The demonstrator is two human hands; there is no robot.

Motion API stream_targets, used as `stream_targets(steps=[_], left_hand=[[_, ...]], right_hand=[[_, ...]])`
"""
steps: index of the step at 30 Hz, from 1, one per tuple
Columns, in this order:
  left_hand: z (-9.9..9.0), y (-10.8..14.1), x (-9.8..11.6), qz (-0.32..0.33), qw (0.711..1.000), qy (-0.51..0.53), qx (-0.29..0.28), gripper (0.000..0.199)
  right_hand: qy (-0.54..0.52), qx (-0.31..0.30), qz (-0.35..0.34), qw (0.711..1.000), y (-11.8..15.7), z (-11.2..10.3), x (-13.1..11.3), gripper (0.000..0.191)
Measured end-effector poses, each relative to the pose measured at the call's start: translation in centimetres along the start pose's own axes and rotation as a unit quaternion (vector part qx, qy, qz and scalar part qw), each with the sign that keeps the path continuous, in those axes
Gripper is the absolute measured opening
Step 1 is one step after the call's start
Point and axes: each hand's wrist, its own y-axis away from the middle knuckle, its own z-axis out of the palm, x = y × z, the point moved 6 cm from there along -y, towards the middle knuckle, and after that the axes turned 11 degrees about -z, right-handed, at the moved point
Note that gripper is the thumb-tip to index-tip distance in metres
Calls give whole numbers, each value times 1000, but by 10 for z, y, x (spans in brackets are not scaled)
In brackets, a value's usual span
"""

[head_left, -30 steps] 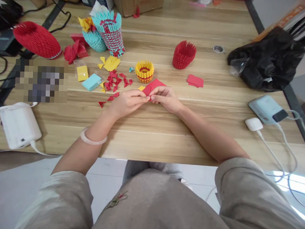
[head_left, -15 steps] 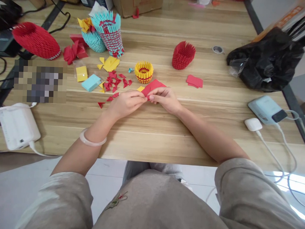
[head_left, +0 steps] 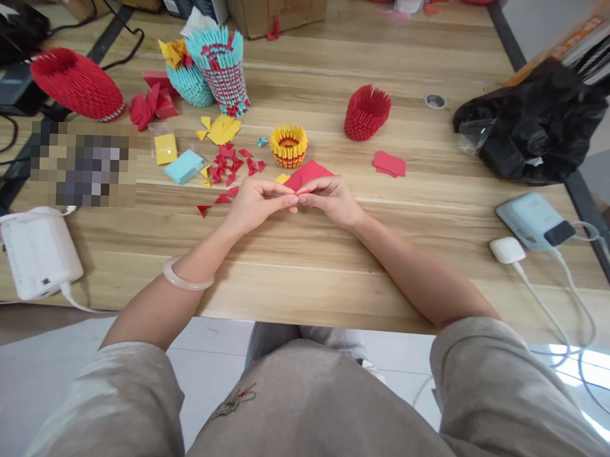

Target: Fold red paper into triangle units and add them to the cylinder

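Note:
My left hand (head_left: pixel 258 201) and my right hand (head_left: pixel 332 199) meet above the table, fingertips touching. Both are closed in a pinch on a small bit of red paper, mostly hidden by the fingers. Just behind the fingertips shows a larger piece of red paper (head_left: pixel 313 171), partly covered by my right hand. A yellow paper slip (head_left: pixel 283 178) lies beside it. Beyond my hands stands a small yellow and red folded-paper basket (head_left: pixel 288 148). Several red folded paper triangles (head_left: pixel 227 164) are scattered to the left of it.
Left of the triangles lie a blue paper stack (head_left: pixel 184 166) and yellow paper (head_left: pixel 166 149). Farther back stand a blue and red paper vase (head_left: pixel 223 72) and a red paper cup (head_left: pixel 368 113). Red slips (head_left: pixel 390 164), a black bag (head_left: pixel 533 123) and a power bank (head_left: pixel 528 219) are at right.
My left fingers and thumb have shifted at the pinch, and the fingertips of both hands now sit closer together. The view has shifted slightly; the things on the table stay put.

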Motion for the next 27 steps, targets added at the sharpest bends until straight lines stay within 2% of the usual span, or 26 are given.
stream_targets(steps=[7,13,15,18,21,23,25,27], left_hand=[[-2,0,2,-3,1000,19,1,22],[-3,0,1,-1,999,49,15,18],[-3,0,1,-6,999,44,32,15],[-3,2,-1,-16,998,18,63,10],[-4,4,-3,-22,994,-25,105,8],[-6,6,-3,-15,991,-47,128,8],[-5,7,-2,-6,991,-48,126,7],[-2,7,0,0,995,-31,98,8]], right_hand=[[-10,-13,10,1000,1,1,0,24],[8,8,1,1000,2,-4,6,25],[32,9,-20,999,3,-3,3,24],[107,8,-87,990,7,1,-8,19],[181,-29,-150,971,10,8,-19,17],[191,-51,-170,965,11,10,-21,18],[179,-50,-171,968,10,8,-19,17],[153,-31,-158,975,9,5,-16,17]])
